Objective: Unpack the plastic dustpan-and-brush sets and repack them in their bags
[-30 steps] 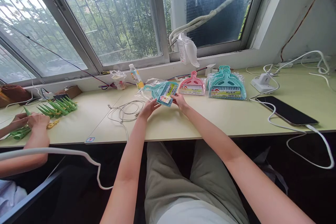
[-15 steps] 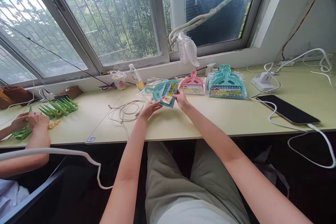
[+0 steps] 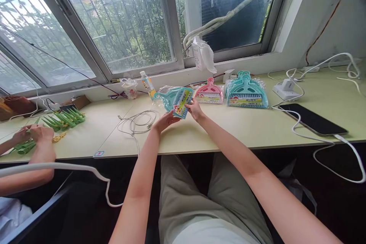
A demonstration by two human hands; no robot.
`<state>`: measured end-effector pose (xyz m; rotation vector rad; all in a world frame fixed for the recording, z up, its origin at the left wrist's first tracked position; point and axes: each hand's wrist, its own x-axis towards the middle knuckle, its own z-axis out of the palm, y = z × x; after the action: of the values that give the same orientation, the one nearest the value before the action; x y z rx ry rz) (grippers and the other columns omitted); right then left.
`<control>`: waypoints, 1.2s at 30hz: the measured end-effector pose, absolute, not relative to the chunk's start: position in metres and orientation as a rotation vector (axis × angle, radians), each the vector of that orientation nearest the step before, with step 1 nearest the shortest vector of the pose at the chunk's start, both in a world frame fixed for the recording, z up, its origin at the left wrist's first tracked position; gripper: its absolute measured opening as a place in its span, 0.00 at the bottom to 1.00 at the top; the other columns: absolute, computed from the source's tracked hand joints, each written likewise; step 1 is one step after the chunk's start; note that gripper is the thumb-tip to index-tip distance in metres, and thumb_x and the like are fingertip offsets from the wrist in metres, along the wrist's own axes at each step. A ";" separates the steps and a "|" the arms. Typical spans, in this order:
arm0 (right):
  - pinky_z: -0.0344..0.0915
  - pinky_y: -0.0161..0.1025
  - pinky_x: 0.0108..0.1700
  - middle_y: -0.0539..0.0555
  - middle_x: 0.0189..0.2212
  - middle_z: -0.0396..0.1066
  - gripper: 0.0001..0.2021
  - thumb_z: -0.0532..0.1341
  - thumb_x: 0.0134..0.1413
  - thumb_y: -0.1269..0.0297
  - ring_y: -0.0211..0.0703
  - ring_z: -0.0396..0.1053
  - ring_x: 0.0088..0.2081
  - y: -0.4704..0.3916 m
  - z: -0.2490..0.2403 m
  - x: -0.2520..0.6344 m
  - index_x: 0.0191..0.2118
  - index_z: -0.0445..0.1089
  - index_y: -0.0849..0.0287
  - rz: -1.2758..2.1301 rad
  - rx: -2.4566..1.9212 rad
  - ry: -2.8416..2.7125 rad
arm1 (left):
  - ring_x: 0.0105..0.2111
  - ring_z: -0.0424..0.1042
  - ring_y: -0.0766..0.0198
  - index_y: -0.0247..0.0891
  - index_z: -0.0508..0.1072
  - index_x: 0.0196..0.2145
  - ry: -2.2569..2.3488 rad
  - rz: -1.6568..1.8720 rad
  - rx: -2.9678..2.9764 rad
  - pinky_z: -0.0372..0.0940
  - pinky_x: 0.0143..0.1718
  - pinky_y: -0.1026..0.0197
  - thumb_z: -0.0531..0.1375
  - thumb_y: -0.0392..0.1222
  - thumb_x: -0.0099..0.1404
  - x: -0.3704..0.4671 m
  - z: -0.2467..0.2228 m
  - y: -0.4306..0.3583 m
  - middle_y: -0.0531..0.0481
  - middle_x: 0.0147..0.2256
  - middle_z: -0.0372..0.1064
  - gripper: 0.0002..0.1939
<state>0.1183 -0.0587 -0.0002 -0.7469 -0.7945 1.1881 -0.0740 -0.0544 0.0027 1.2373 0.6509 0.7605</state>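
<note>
Left hand (image 3: 167,121) grips the near edge of a bagged teal dustpan set (image 3: 176,101), fingers under it; right hand (image 3: 195,110) pinches its right edge, thumb on the label. Set is tilted, over the table (image 3: 237,131), just left of a pink set (image 3: 209,94); teal stack (image 3: 247,92) further right. Bottle (image 3: 147,84) behind, coiled cable (image 3: 132,134) left of left hand. Co-worker's hands (image 3: 41,133) far left, at green pieces (image 3: 64,119).

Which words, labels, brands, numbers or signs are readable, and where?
None; all too small or blurred:
Label: held turquoise plastic dustpan set
Label: pink plastic dustpan set
Labels: stacked turquoise plastic dustpan sets
Label: white-capped plastic bottle
Print: white plastic bag
Mark: blue-edged rectangular sticker
</note>
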 end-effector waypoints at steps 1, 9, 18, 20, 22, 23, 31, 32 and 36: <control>0.75 0.47 0.48 0.51 0.37 0.73 0.26 0.63 0.44 0.77 0.45 0.74 0.44 -0.059 0.000 0.117 0.49 0.61 0.51 1.186 -0.743 -0.783 | 0.51 0.74 0.53 0.37 0.74 0.52 0.637 0.798 1.216 0.61 0.63 0.45 0.56 0.51 0.70 -0.074 0.004 -0.054 0.40 0.49 0.75 0.20; 0.74 0.48 0.49 0.51 0.38 0.74 0.25 0.63 0.44 0.75 0.46 0.73 0.46 -0.066 0.004 0.110 0.49 0.60 0.51 1.169 -0.730 -0.786 | 0.54 0.72 0.53 0.34 0.75 0.49 0.675 0.987 1.155 0.61 0.63 0.49 0.58 0.51 0.69 -0.071 0.006 -0.055 0.39 0.49 0.75 0.19; 0.72 0.49 0.49 0.52 0.41 0.73 0.25 0.63 0.46 0.69 0.47 0.72 0.46 -0.067 0.007 0.110 0.52 0.60 0.51 1.084 -0.710 -0.864 | 0.54 0.72 0.46 0.41 0.73 0.55 0.559 0.480 1.387 0.68 0.53 0.45 0.55 0.60 0.68 -0.064 0.020 -0.077 0.36 0.54 0.72 0.26; 0.72 0.48 0.49 0.52 0.41 0.72 0.25 0.62 0.45 0.70 0.46 0.71 0.46 -0.066 0.005 0.110 0.52 0.60 0.51 1.062 -0.733 -0.853 | 0.53 0.73 0.47 0.39 0.74 0.54 0.543 0.339 1.418 0.69 0.50 0.49 0.54 0.65 0.66 -0.067 0.022 -0.077 0.34 0.52 0.73 0.31; 0.72 0.47 0.49 0.53 0.42 0.72 0.25 0.62 0.46 0.70 0.45 0.71 0.46 -0.065 0.005 0.111 0.52 0.60 0.51 1.037 -0.765 -0.848 | 0.46 0.77 0.47 0.34 0.77 0.47 0.529 0.150 1.483 0.71 0.43 0.54 0.54 0.68 0.64 -0.071 0.022 -0.076 0.32 0.47 0.76 0.34; 0.71 0.47 0.49 0.53 0.42 0.72 0.25 0.61 0.46 0.70 0.45 0.71 0.47 -0.064 0.004 0.112 0.52 0.59 0.51 1.027 -0.776 -0.845 | 0.40 0.78 0.49 0.32 0.78 0.42 0.522 0.066 1.525 0.71 0.38 0.55 0.55 0.69 0.62 -0.074 0.022 -0.075 0.30 0.43 0.77 0.34; 0.71 0.48 0.50 0.53 0.42 0.72 0.26 0.61 0.44 0.71 0.45 0.71 0.45 -0.061 -0.006 0.110 0.51 0.59 0.51 1.033 -0.841 -0.881 | 0.32 0.70 0.64 0.39 0.74 0.47 0.911 1.459 1.620 0.62 0.30 0.65 0.63 0.56 0.62 -0.072 0.027 -0.061 0.47 0.34 0.73 0.21; 0.71 0.48 0.50 0.53 0.41 0.72 0.25 0.62 0.43 0.71 0.46 0.71 0.45 -0.060 -0.009 0.108 0.50 0.59 0.52 1.042 -0.853 -0.904 | 0.36 0.71 0.62 0.41 0.72 0.50 1.005 1.521 1.680 0.62 0.32 0.65 0.63 0.54 0.61 -0.070 0.026 -0.060 0.47 0.37 0.72 0.22; 0.70 0.49 0.49 0.52 0.38 0.72 0.28 0.64 0.38 0.69 0.47 0.71 0.44 -0.056 -0.019 0.101 0.50 0.60 0.52 1.065 -0.881 -0.983 | 0.40 0.69 0.56 0.43 0.68 0.55 1.382 1.335 2.115 0.61 0.37 0.61 0.63 0.49 0.62 -0.063 0.016 -0.061 0.46 0.39 0.70 0.24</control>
<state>0.1009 -0.0561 -0.0192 -0.8808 -0.9834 1.0645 -0.0626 -0.0612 0.0164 2.1154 1.3816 1.3354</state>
